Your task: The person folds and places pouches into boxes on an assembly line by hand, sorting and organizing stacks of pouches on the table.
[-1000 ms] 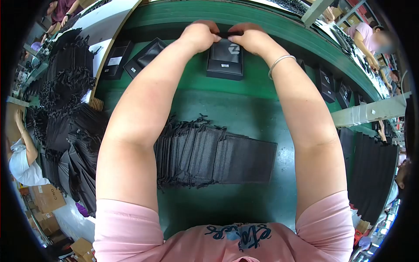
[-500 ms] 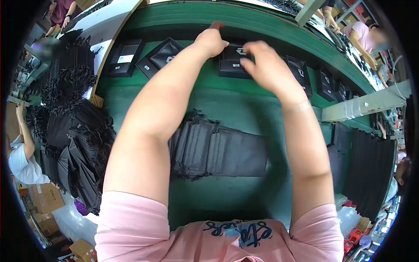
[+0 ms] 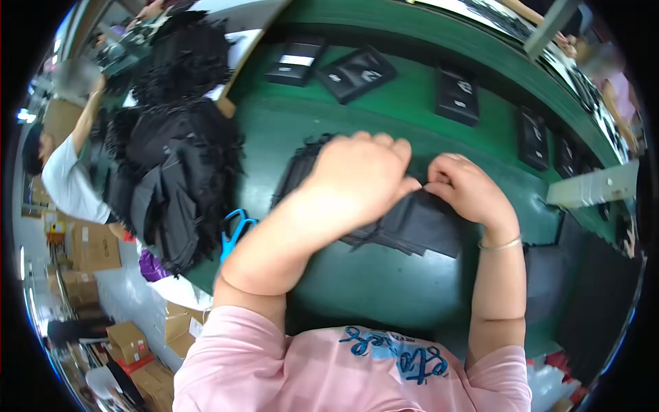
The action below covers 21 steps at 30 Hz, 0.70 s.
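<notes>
Several flat black pouches (image 3: 425,226) lie overlapping on the green work surface in front of me. My left hand (image 3: 367,168) is over the middle of the row, its fingers curled and its thumb pointing right. Close beside it, my right hand (image 3: 470,185) pinches at the upper edge of the rightmost pouch, thumb against forefinger. The thumbs of both hands nearly meet there. Beyond my hands, a black box (image 3: 457,96) with a light logo stands on the green belt.
More black boxes, one tilted (image 3: 357,74) and one with a white label (image 3: 296,62), sit farther left; others stand right. Black pouches are heaped (image 3: 178,172) at left, near blue scissors (image 3: 235,233). A metal post (image 3: 594,184) juts in from the right. Co-workers are around.
Both hands have left the box on the belt and come back to the pouches. The view has turned, so the boxes appear farther right and the blue scissors now show.
</notes>
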Tool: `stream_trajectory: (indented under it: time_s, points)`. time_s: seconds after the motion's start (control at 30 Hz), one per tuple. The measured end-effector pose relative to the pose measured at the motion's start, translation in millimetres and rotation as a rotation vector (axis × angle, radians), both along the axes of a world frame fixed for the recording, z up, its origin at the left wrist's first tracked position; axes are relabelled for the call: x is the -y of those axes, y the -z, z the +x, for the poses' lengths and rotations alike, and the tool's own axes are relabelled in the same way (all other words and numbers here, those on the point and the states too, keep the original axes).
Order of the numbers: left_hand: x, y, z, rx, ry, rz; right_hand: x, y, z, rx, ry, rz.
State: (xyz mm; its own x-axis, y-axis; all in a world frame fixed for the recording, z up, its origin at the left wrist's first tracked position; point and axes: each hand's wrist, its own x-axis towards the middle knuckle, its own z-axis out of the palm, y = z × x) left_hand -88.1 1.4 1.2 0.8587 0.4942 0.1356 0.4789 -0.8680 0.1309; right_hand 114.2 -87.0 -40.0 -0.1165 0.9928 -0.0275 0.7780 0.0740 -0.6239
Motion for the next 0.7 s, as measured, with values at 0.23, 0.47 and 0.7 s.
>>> stream_trajectory:
  time_s: [0.23, 0.47, 0.7]
  points:
    - [-0.1, 10.9, 0.0, 0.302, 0.117, 0.141, 13.4, -43.5, 0.1, -0.237, 0.197, -0.139]
    - [14.8, 2.5, 0.7, 0.349, 0.172, -0.099, 11.3, -34.9, -4.7, -0.62, 0.234, 0.022]
    - [23.4, 11.9, 5.9, 0.494, 0.159, 0.252, -12.2, -12.0, -24.0, -0.903, 0.254, 0.263]
